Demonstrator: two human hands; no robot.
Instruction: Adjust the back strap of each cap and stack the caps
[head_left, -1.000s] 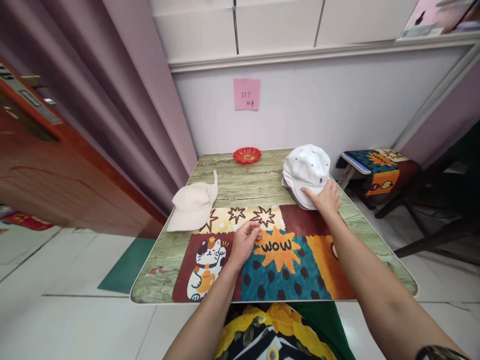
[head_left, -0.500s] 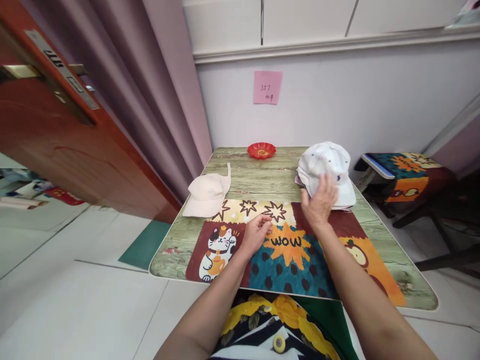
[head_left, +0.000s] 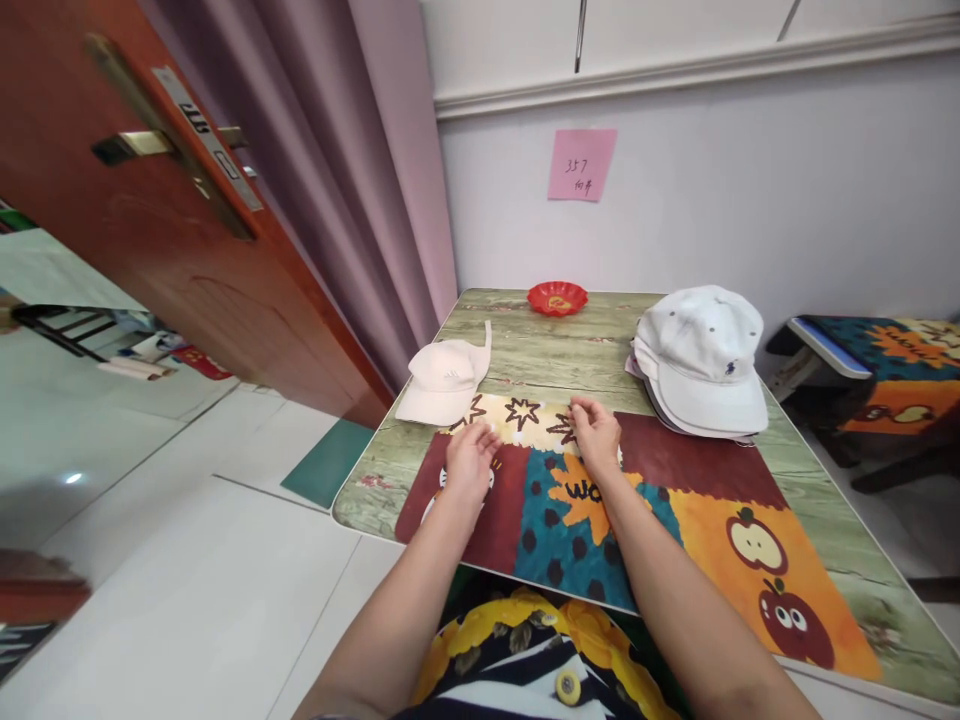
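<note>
Head view. Both hands rest on the mat (head_left: 660, 500), a patchwork cloth with stars, a "WOW" burst and apple faces, spread over the near half of the counter (head_left: 525, 345). The left hand (head_left: 469, 462) lies palm down on the mat's dark red panel, fingers loosely curled toward the star strip, grasping nothing that can be seen. The right hand (head_left: 596, 440) lies just beside it on the star strip and orange burst, fingers bent and drawn together at the fabric; whether they pinch the cloth cannot be told. The two hands are near each other but apart.

A beige cap (head_left: 444, 382) sits at the counter's left edge, just beyond the left hand, its brim overlapping the mat's far corner. White caps (head_left: 701, 360), stacked, sit at the right, well apart from the right hand, brims toward the viewer. A red dish (head_left: 556, 297) stands at the far edge by the wall. A pink note (head_left: 581, 165) is stuck on the wall above it. A curtain (head_left: 360, 170) and a door (head_left: 150, 220) lie to the left.
</note>
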